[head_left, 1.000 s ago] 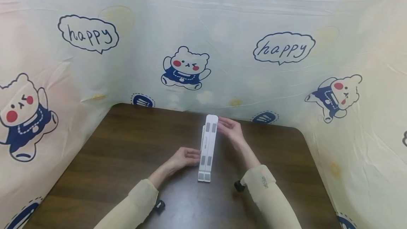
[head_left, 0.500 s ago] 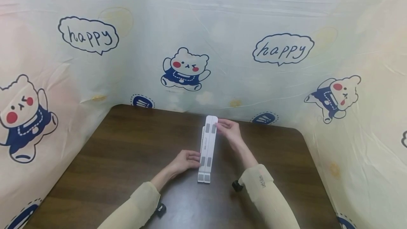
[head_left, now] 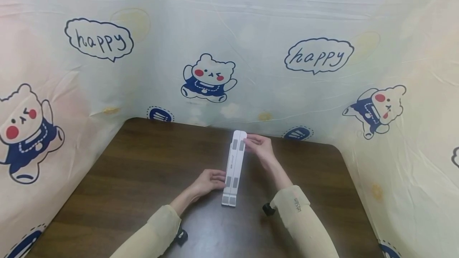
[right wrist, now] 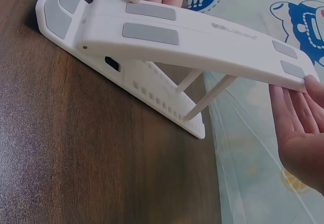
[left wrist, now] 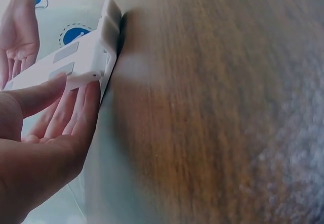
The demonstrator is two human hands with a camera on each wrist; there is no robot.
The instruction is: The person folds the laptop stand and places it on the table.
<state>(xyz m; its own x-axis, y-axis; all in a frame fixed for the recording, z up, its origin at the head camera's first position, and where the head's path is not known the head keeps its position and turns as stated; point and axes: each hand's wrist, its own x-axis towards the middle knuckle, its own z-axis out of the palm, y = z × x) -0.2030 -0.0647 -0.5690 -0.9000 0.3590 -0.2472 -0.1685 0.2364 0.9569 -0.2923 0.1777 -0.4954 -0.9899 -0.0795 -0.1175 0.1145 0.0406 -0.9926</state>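
A white foldable laptop stand (head_left: 235, 162) with grey pads stands on the table, its two long bars folded side by side. In the right wrist view, its upper arm (right wrist: 202, 39) is raised at an angle over the notched base (right wrist: 157, 100), with thin struts (right wrist: 210, 97) between them. My left hand (head_left: 207, 181) pinches the near end from the left, thumb on top by a grey pad and fingers underneath. At the raised far end, my right hand (head_left: 261, 147) grips from the right, its thumb (right wrist: 315, 90) on the edge and fingers below.
The dark wooden table (head_left: 143, 162) has a printed curtain (head_left: 261, 51) close behind it and along both sides. A small black device (head_left: 181, 236) is worn at the left wrist, another black device (head_left: 268, 209) at the right.
My right thumb has come onto the stand's far end. The stand has turned slightly, its far end right and near end left. My left hand has moved slightly nearer.
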